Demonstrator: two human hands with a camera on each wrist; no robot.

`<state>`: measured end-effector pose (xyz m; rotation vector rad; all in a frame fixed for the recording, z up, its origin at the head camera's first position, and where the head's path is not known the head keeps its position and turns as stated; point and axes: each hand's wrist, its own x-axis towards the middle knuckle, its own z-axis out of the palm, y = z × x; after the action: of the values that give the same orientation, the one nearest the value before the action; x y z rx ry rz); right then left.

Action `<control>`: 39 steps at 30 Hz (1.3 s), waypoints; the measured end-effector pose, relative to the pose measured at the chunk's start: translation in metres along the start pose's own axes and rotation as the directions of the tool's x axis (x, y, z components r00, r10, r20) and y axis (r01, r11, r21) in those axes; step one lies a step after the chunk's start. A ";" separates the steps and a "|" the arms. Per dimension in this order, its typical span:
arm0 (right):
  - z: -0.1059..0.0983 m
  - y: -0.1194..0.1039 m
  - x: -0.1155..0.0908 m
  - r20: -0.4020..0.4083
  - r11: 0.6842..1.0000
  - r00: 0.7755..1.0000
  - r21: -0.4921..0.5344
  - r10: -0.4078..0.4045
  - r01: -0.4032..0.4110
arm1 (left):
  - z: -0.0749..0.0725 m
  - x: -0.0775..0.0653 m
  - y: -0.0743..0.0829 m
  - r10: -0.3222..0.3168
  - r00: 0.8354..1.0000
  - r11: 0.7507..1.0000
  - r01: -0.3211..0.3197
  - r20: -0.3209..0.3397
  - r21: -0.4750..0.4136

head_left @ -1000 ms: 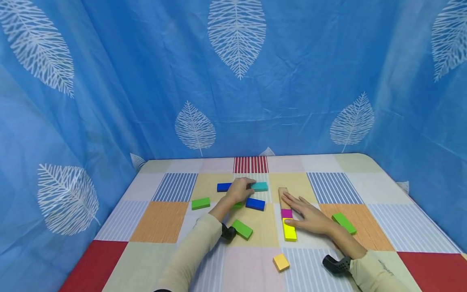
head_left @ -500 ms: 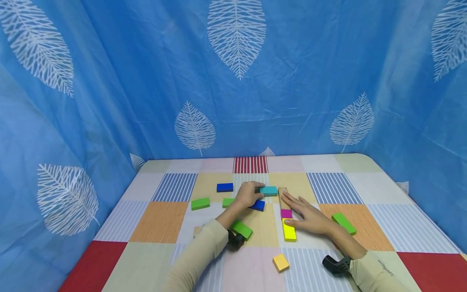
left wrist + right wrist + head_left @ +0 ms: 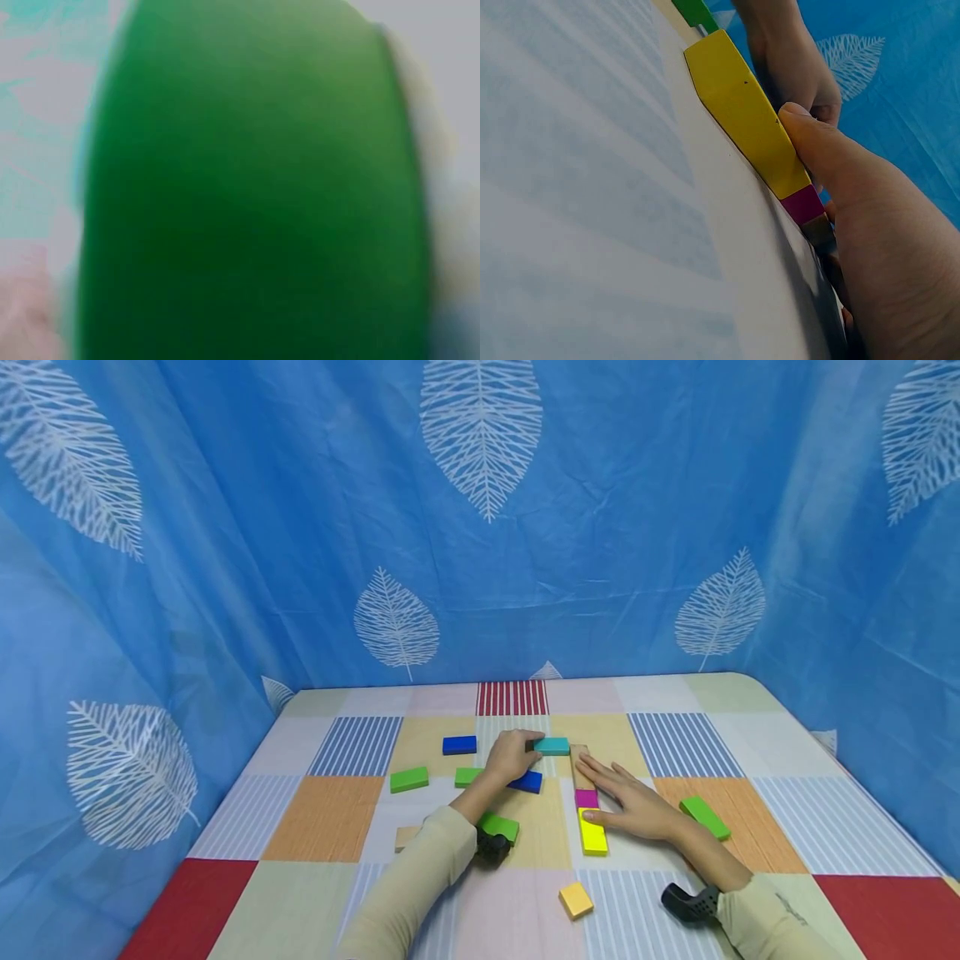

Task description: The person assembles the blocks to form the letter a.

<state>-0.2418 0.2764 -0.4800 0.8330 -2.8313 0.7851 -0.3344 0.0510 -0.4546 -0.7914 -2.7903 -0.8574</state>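
Observation:
My left hand pinches the left end of a teal block between thumb and fingers. That block lies crosswise at the far end of a row, close to a plain wooden block; whether they touch I cannot tell. The row continues nearer with a magenta block and a yellow block. My right hand rests along its right side, fingers extended at the wooden block and thumb touching the yellow block. A blue block is partly hidden under the left hand. A green block fills the left wrist view.
Left of the row lie another blue block, green blocks and a pale wooden block partly behind the left sleeve. An orange-yellow block lies nearer me. Another green block lies beyond the right forearm. A blue curtain stands behind the table.
The left hand has taken the teal block rightward to beside the wooden block's far end, then slightly farther away from me. The right hand has stayed by the row.

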 end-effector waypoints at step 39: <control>0.003 0.003 0.000 -0.009 1.000 1.000 -0.015 -0.006 0.006 | -0.035 -0.058 -0.016 0.118 0.984 0.992 -0.111 0.136 -0.063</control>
<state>-0.2430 0.2773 -0.4841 0.8335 -2.8215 0.7637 -0.2939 -0.0056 -0.4487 -1.0488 -2.8164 -0.8959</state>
